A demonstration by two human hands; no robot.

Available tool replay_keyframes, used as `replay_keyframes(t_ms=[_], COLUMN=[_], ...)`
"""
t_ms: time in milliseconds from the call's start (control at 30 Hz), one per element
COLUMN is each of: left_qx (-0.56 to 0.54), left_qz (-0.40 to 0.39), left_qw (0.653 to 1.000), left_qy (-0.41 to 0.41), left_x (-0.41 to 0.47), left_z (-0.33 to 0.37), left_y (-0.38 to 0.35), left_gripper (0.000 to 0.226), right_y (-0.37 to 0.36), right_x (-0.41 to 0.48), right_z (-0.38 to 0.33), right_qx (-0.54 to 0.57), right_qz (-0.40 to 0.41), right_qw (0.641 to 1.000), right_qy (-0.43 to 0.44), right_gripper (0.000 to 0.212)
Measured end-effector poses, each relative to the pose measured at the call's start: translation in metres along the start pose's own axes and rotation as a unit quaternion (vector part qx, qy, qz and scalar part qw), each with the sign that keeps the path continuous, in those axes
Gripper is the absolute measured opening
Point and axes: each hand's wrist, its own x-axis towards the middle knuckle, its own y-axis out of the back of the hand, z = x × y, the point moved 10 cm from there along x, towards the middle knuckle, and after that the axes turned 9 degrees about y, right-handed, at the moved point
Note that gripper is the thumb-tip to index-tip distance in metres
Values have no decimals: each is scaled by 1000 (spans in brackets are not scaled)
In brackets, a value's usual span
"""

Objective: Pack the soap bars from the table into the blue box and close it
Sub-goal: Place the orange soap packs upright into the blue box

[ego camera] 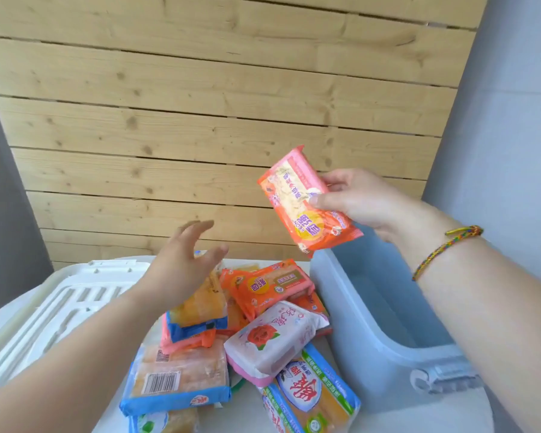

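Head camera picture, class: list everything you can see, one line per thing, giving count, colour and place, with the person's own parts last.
held soap bar: one, orange and pink wrapper, in the air above the box's far rim.
soap bar pile: about ten wrapped bars, orange, blue, white-pink and green-blue, heaped on the table left of the box; exact count hidden by overlap.
blue box: one, pale blue, open, at right; no bars visible inside.
box latch: one, pale blue, on the box's near wall.
white lid: one, ribbed, lying at left.
table: one, white.
wooden wall: pale planks, behind.
bracelet: one, multicoloured, right wrist.
left hand: open, above the pile.
right hand: gripping the held bar.
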Motion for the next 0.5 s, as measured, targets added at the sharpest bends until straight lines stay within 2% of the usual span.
replay_keyframes(t_ms=[167, 300, 400, 500], left_qx=[-102, -60, -59, -34], left_qz=[-109, -194, -222, -202], left_qw=[988, 977, 972, 978], left_qy=[34, 65, 54, 42], left_x=[22, 30, 35, 45], left_z=[58, 84, 98, 97], left_y=[-74, -137, -165, -178], left_gripper=[49, 63, 53, 41], right_y=[62, 85, 83, 64], right_x=[-3, -2, 9, 24], right_z=[36, 79, 111, 136], right_qx=[-76, -181, -324, -406], right_qz=[-23, -57, -129, -202], right_qw=[997, 981, 934, 886], right_qy=[-9, -48, -83, -95], right_gripper=[22, 26, 42, 42])
